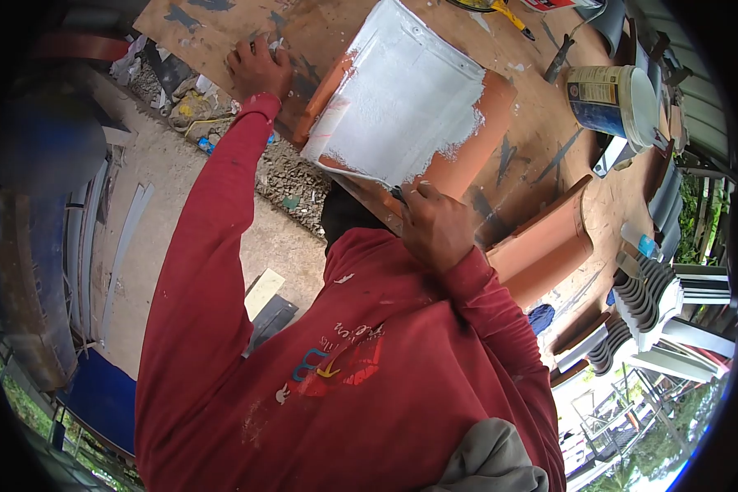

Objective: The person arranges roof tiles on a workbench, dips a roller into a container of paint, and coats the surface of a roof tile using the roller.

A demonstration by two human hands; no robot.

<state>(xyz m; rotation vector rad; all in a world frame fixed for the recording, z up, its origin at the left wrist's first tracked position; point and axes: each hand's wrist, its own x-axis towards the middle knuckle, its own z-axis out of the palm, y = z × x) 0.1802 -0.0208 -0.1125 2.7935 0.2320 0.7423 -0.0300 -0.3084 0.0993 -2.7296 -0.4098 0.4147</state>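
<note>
A curved clay roof tile (pixel 482 152) lies on the wooden board in front of me. Wet-looking pale grey paint (pixel 402 94) covers most of it, with bare orange left along the right side and lower edge. My right hand (pixel 436 223) is at the tile's near edge, fingers closed around something dark that is mostly hidden. My left hand (pixel 258 70) rests on the board left of the tile, fingers spread and slightly bent, with nothing visible in it. An unpainted roof tile (pixel 541 246) lies to the right of my right hand.
A paint-smeared wooden board (pixel 517 176) carries the tiles. A white-and-blue bucket (pixel 607 98) stands at right, near a yellow-handled brush (pixel 512 18). Stacked grey tiles (pixel 652 287) are further right. Gravel (pixel 291 189) and a concrete floor (pixel 180 180) lie at left.
</note>
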